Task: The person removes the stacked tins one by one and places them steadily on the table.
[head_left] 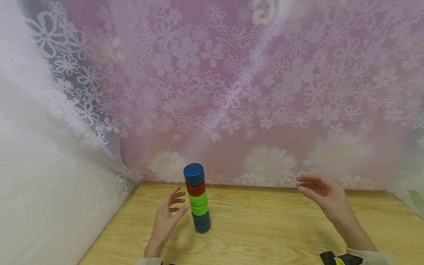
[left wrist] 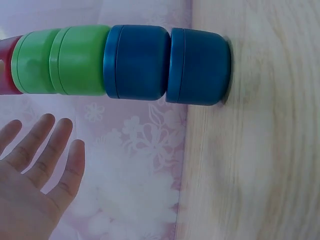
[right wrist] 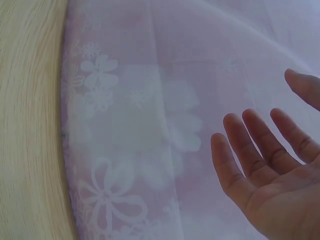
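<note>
A tower of several round, smooth-sided jars or blocks stands upright on the wooden table in the head view. From the top down come a blue piece (head_left: 194,174), a red piece (head_left: 196,189), two bright green pieces (head_left: 199,205) and two dark blue pieces (left wrist: 137,62). Just left of it my left hand (head_left: 167,217) is held with spread, relaxed fingers and grips nothing. Its thumb is close to the green pieces; whether it touches them I cannot tell. Well to the right, my right hand (head_left: 332,202) hovers above the table with loosely bent fingers, holding nothing.
The light wooden table (head_left: 265,224) ends at the back against a pink curtain (head_left: 225,110) printed with white flowers. A white sheet (head_left: 59,176) hangs along the left side. A black strap device (head_left: 347,258) is on the right wrist.
</note>
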Motion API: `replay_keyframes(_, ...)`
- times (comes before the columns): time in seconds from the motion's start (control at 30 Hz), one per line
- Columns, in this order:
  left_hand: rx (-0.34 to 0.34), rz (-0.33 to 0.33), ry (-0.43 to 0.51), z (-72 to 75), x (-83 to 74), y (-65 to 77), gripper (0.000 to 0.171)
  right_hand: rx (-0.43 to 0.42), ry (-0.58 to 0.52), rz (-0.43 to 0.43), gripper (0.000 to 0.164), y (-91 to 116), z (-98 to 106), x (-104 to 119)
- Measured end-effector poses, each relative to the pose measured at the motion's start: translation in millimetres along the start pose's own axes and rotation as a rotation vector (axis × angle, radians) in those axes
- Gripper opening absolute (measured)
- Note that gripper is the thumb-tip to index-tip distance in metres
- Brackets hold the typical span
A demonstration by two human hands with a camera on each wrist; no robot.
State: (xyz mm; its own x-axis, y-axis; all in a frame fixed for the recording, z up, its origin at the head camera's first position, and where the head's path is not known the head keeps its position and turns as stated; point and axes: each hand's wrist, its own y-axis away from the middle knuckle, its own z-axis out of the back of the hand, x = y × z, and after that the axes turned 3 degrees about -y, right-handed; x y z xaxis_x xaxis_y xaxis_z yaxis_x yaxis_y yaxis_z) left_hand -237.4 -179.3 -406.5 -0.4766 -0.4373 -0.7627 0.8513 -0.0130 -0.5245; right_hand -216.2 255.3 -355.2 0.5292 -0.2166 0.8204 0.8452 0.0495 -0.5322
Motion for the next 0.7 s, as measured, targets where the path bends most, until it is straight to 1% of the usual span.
replay_keyframes(0.1,-0.003,-0.018,0.029,-3.8,2.5,-1.9,0.055,0.012,-0.049,-0.008,0.031,0,-6,2)
replay_keyframes(0.2,-0.01,-0.012,0.037,-7.0,4.2,-3.1,0.056,0.023,-0.068,-0.018,0.03,-2,-13,4)
replay_keyframes(0.43,-0.009,0.019,0.031,-10.4,1.9,-6.9,0.059,0.012,-0.042,-0.004,0.029,-11,-32,9)
replay_keyframes(0.6,-0.02,0.019,0.043,-13.7,0.8,-9.3,0.061,0.025,-0.056,0.009,0.031,-15,-44,10)
replay_keyframes(0.7,-0.023,0.023,0.053,-15.3,-0.2,-10.7,0.061,0.026,-0.036,0.028,0.031,-15,-50,11)
